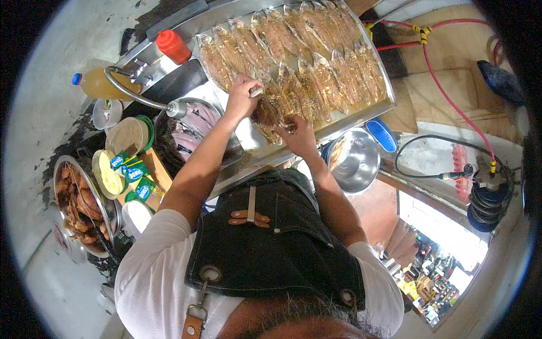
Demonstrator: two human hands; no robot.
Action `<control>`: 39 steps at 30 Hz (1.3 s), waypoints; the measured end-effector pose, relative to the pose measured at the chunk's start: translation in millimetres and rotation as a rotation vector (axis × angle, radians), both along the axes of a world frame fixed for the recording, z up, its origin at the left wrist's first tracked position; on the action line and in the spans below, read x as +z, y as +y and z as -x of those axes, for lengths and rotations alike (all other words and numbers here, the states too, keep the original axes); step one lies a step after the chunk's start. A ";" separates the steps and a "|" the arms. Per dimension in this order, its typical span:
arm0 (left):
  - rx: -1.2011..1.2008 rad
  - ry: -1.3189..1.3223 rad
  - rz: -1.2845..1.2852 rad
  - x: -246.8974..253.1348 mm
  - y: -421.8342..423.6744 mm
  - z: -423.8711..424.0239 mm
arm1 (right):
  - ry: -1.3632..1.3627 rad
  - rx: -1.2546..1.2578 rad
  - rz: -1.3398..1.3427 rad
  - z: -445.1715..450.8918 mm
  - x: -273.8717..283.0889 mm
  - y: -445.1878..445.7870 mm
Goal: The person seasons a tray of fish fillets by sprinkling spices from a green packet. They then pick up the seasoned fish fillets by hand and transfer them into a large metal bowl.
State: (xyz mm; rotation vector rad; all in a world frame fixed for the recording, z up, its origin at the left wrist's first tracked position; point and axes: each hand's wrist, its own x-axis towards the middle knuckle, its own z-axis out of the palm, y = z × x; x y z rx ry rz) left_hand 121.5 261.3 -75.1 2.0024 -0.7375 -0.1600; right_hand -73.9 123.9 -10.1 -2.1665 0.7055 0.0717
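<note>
Two rows of split, flattened fish (313, 80), coated in chopped seasoning, lie on a metal tray (360, 111) before me. At the near-left end of the front row, my left hand (244, 98) pinches a small pale piece at the far end of one seasoned fish (267, 111); whether that piece is part of the fish, I cannot tell. My right hand (297, 134) has its fingers curled on the near end of this fish. Part of the fish is hidden by both hands.
Left of the tray, a flexible faucet (127, 88) arches over a basin holding pale raw fish (195, 127). A red squeeze bottle (172, 47) stands by the sink. Seasoning packets (134, 173) and a bowl of browned meat (78, 203) sit farther left. A steel bowl (360, 165) is at right.
</note>
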 end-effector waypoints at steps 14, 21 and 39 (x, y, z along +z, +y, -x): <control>-0.123 0.637 0.300 62.4 -35.7 -2.0 | -0.339 -0.172 -1.333 -30.4 -49.6 -36.2; 0.089 0.248 -0.111 21.3 -48.8 -22.1 | -0.111 -0.200 -0.460 -18.5 -16.8 -37.3; 0.383 0.534 -0.154 1.7 -65.1 -4.0 | 0.002 -0.100 -0.096 4.5 10.9 -19.1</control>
